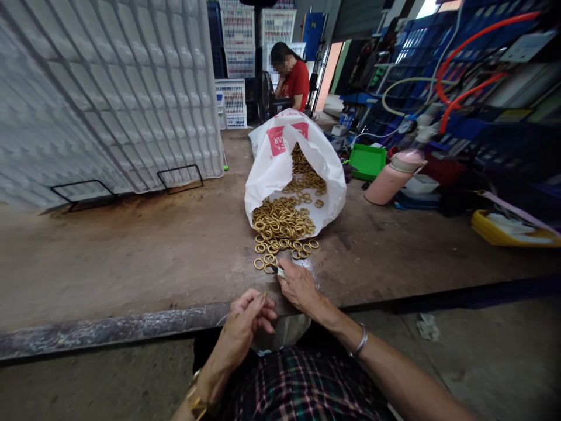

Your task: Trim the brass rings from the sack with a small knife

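A white plastic sack [267,175] with red print lies on its side, its mouth facing me. Gold-coloured metal rings [283,219] spill out of it onto the table. Just in front of the pile, my right hand [301,286] grips a small tool [277,271] with a dark tip and a pale body; its exact kind is unclear. That tip is at the nearest loose rings. My left hand [248,318] is at the table's front edge, thumb and finger pinched on a small gold ring [265,295], mostly hidden by the fingers.
Tall pale ribbed plastic trays [131,88] stand on the left behind black wire stands [180,176]. To the right are a pink bottle [390,178], a green tray [367,161] and a yellow tray [495,231]. Behind the table [175,245] sits a person in red [298,85].
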`<state>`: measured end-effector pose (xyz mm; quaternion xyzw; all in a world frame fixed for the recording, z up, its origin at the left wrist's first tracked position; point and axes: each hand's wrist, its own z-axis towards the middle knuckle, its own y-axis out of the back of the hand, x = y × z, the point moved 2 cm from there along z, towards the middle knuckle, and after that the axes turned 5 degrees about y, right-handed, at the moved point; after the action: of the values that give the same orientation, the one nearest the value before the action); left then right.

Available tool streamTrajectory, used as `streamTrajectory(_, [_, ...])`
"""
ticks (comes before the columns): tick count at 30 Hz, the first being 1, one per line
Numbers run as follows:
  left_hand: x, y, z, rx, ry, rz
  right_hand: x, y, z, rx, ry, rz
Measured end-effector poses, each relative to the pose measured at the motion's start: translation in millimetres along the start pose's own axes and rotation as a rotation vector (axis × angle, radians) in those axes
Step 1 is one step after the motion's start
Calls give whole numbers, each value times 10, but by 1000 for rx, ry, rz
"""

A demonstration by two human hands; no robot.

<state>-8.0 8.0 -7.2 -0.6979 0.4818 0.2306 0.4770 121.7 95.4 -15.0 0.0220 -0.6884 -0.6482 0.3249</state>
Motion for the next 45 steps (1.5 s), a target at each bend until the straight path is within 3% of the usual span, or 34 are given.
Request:
streamTrajectory(4, [-15,66,79,-69,12,-188,35,-6,51,-36,-12,-19])
streamTrajectory(11, [-60,76,130,-39,79,-390,64,-9,104,0,-14,-88])
streamTrajectory(14, [-38,93,171,-87,103,-443,32,-6,99,5,-20,-52])
streamTrajectory(19, [-40,52,214,-216,10,-256,-3,-26,40,-41,39,179])
streamTrajectory(24, [-31,-10,235,-223,-42,-43,93,-6,-29,-73,149,435])
streamTrajectory(32, [-55,42,206,-283,-141,315,194,41,4,25,50,630])
streamTrajectory(35, [-52,41,199,-268,-140,349,208,36,12,34,33,602])
streamTrajectory(41, [-18,34,199,-80,-68,95,230,23,7,42,17,622])
streamTrajectory(45, [-22,30,187,-50,-73,30,211,-9,17,34,9,691])
